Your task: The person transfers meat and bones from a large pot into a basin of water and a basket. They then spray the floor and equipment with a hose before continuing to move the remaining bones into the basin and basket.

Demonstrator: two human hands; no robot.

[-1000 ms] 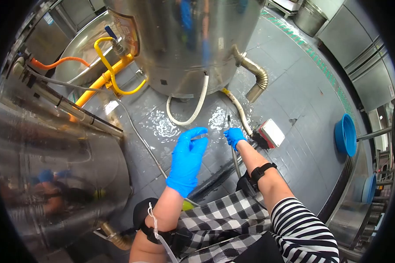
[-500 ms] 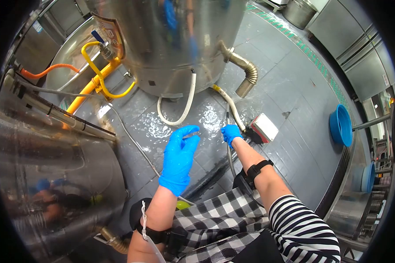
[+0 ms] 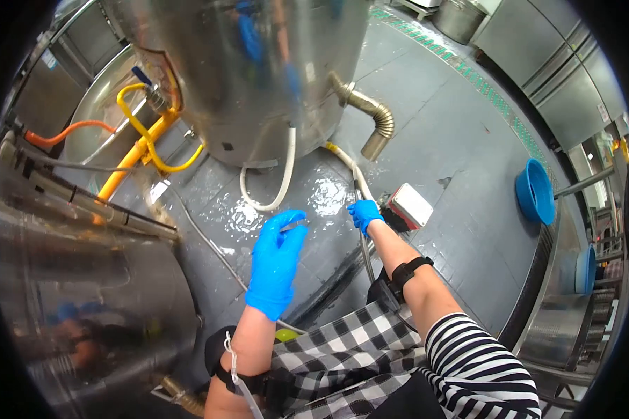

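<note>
Near left: steel vat (image 3: 84, 293) fills the edge. A yellow hose (image 3: 143, 136) loops behind it toward the big kettle (image 3: 258, 70).

Left hand (image 3: 276, 258): raised over the wet floor (image 3: 461, 133), fingers mostly straight, thumb and forefinger tips nearly meeting. I cannot tell if it pinches anything. It looks free, likely held out for balance.

Right hand (image 3: 365, 214): closed around a thin metal rod (image 3: 364, 246) that slants up from near the knee to the puddle below the white hose (image 3: 281, 185). The mid-shaft grip suggests steering.

Just right of it lies a white block with dark bristles (image 3: 408, 207); whether it joins the rod is unclear. Far right: blue basin (image 3: 534, 192).

Since a second ago, both hands have drifted slightly left. The grip is unchanged and the view has swung, so the kettle looms larger.
</note>
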